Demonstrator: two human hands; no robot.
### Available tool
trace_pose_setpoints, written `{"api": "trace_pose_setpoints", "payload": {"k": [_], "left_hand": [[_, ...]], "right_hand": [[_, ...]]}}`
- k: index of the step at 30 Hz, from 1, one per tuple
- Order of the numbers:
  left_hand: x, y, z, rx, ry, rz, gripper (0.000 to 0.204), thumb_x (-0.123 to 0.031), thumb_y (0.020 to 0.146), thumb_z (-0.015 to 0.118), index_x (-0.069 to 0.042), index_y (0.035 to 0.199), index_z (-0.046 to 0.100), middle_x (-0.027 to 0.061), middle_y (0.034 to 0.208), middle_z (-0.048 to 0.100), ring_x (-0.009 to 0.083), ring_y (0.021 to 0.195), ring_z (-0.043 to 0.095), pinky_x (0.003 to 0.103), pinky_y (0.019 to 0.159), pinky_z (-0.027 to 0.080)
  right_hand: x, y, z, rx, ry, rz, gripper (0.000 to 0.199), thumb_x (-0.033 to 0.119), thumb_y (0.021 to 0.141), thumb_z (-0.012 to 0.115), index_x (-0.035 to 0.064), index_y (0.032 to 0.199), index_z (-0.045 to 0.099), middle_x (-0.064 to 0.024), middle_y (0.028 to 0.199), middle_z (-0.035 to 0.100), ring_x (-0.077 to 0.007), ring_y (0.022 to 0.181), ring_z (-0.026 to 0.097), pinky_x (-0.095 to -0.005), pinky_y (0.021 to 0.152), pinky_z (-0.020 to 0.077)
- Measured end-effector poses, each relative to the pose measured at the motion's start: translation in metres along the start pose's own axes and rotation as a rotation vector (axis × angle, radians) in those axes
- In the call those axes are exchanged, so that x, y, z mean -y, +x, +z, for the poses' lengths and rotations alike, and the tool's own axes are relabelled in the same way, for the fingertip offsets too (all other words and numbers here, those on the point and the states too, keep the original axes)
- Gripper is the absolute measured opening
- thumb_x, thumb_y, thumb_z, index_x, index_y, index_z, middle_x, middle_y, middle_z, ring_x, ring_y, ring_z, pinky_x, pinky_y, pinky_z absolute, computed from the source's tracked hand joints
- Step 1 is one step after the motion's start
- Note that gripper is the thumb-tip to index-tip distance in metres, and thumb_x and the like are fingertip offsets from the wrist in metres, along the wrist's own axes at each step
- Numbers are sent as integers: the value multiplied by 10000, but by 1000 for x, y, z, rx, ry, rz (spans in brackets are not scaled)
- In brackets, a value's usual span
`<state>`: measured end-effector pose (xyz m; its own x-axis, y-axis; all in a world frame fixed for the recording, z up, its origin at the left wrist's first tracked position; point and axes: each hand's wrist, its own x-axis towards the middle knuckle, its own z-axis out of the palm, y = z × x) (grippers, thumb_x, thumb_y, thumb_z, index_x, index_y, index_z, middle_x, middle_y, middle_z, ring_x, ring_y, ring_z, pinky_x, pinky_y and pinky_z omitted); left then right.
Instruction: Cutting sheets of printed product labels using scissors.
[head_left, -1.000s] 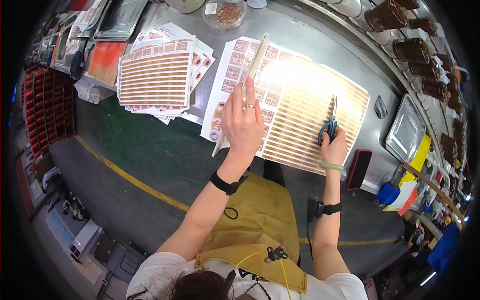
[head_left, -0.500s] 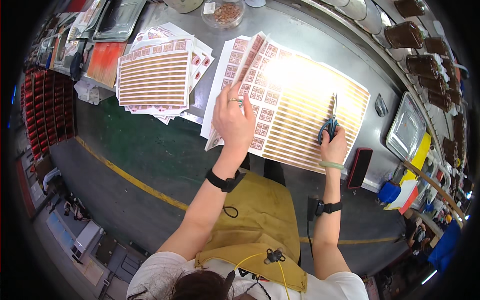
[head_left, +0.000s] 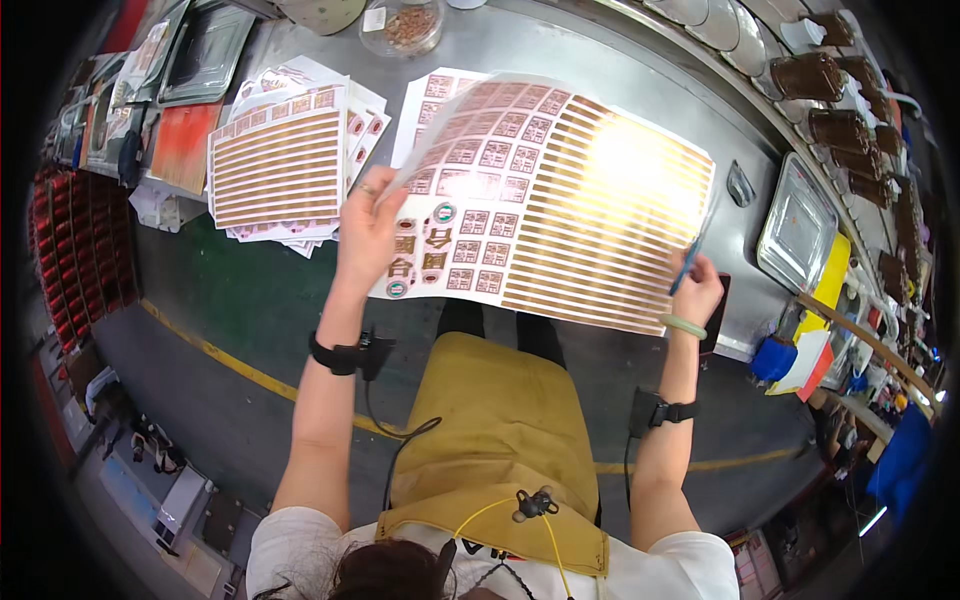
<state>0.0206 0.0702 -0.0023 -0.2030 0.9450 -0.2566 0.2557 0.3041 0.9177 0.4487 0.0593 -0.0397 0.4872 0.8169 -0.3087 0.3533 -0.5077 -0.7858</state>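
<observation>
A large white sheet printed with gold stripes and brownish square emblems (head_left: 560, 220) is lying partly on a grey metal table (head_left: 530, 40), its near edge reaching past the table's front. Its left part is bowing upward. A wide band of metal is showing beyond the far edge, a narrow one toward the stack of similar printed sheets (head_left: 280, 160) at left. Glare is whitening some stripes. The left hand (head_left: 367, 235) is pinching the sheet's left edge. The right hand (head_left: 697, 295) is curling around blue-handled scissors (head_left: 686, 265) beside the right edge; whether it is also gripping paper, I cannot tell. Farther right, a clear rectangular plastic tray (head_left: 797, 225) is resting.
</observation>
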Motion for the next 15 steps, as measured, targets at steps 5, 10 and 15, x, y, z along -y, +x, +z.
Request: {"api": "trace_pose_setpoints", "payload": {"k": [5, 10, 15], "left_hand": [[3, -1, -9, 19, -282, -71, 128, 29, 916, 517, 20, 1040, 545, 86, 998, 635, 111, 919, 574, 246, 841, 444], [-53, -16, -5, 53, 163, -11, 145, 25, 914, 522, 31, 1054, 560, 82, 979, 627, 95, 912, 558, 229, 825, 435], [-105, -35, -3, -18, 14, 56, 198, 47, 906, 549, 43, 1103, 570, 73, 1062, 618, 93, 975, 548, 230, 863, 424]], "right_hand": [[-7, 39, -54, -128, -34, -9, 297, 60, 806, 748, -22, 1000, 538, -151, 1075, 659, -169, 921, 637, -260, 773, 515], [5, 48, -42, 78, -41, 9, 324, 52, 803, 746, -43, 1013, 518, -176, 1119, 645, -175, 958, 638, -282, 827, 517], [7, 53, -24, 84, -113, -37, 392, 106, 745, 810, -36, 1001, 549, -139, 1033, 681, -143, 943, 643, -267, 818, 507]]}}
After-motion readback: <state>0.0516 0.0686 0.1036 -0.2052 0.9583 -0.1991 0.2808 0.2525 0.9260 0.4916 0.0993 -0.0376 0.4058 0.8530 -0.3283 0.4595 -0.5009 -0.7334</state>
